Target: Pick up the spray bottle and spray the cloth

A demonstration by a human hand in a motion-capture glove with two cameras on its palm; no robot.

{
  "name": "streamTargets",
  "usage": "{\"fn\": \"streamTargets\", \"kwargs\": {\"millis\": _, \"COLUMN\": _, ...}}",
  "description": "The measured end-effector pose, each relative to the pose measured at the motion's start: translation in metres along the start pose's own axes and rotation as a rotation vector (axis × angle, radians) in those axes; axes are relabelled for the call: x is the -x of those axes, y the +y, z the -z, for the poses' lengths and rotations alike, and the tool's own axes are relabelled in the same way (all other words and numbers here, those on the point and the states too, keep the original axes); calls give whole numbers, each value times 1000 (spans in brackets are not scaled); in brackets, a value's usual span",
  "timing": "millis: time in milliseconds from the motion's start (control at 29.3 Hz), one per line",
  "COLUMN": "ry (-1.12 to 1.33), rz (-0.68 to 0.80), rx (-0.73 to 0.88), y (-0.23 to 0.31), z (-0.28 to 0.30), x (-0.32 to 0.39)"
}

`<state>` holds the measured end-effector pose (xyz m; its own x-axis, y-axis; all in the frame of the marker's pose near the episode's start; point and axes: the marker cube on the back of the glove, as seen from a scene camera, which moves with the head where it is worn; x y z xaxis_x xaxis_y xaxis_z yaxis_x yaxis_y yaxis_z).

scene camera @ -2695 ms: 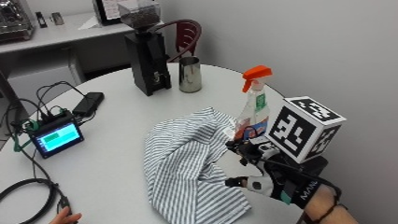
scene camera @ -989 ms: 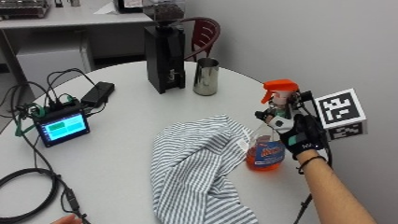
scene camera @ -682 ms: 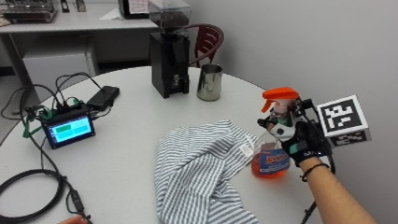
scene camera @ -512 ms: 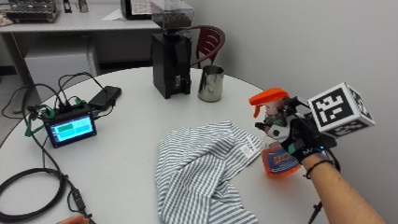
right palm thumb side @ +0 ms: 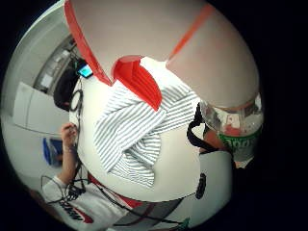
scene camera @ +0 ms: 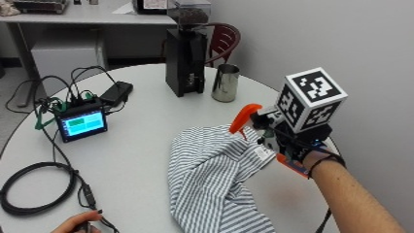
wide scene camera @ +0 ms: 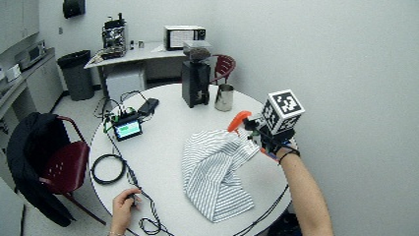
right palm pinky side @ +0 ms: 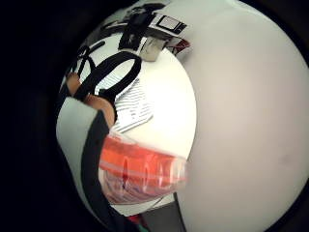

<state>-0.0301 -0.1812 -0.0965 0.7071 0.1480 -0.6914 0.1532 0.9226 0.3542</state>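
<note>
The gloved right hand point(scene camera: 291, 145) is gripping the spray bottle point(scene camera: 255, 127) with fingers wrapped round it, holding it tipped up off the round white table point(scene camera: 136, 155), orange nozzle pointing down at the crumpled striped cloth point(scene camera: 210, 187).

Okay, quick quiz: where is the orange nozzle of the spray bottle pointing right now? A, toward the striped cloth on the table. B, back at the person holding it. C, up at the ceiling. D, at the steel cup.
A: the black-gloved right hand holds the clear spray bottle with orange liquid tilted, so its orange nozzle aims at the grey-and-white striped cloth spread on the round white table.
</note>
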Motion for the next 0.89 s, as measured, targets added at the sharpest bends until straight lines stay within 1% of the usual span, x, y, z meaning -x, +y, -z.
{"fn": "streamTargets", "kwargs": {"millis": 102, "ry": -5, "rz": 1, "rx": 0, "y": -3, "z": 1, "x": 0}}
{"fn": "streamTargets", "kwargs": {"millis": 273, "ry": -2, "rz": -29, "rx": -104, "y": -18, "z": 54, "x": -12}}
{"fn": "streamTargets", "kwargs": {"millis": 341, "ry": 6, "rz": -34, "rx": -124, "y": -21, "z": 66, "x": -11}}
{"fn": "streamTargets", "kwargs": {"millis": 409, "ry": 16, "rz": -28, "rx": -109, "y": -20, "z": 61, "x": -6}}
{"fn": "streamTargets", "kwargs": {"millis": 580, "ry": 13, "rz": 2, "rx": -4, "y": -15, "z": 14, "x": 10}}
{"fn": "streamTargets", "kwargs": {"millis": 648, "ry": -1, "rz": 3, "rx": 6, "y": -17, "z": 11, "x": 11}}
{"fn": "streamTargets", "kwargs": {"millis": 716, "ry": -9, "rz": -8, "rx": -22, "y": -22, "z": 24, "x": 6}}
{"fn": "streamTargets", "kwargs": {"millis": 887, "ry": 11, "rz": -34, "rx": -137, "y": -34, "z": 84, "x": -5}}
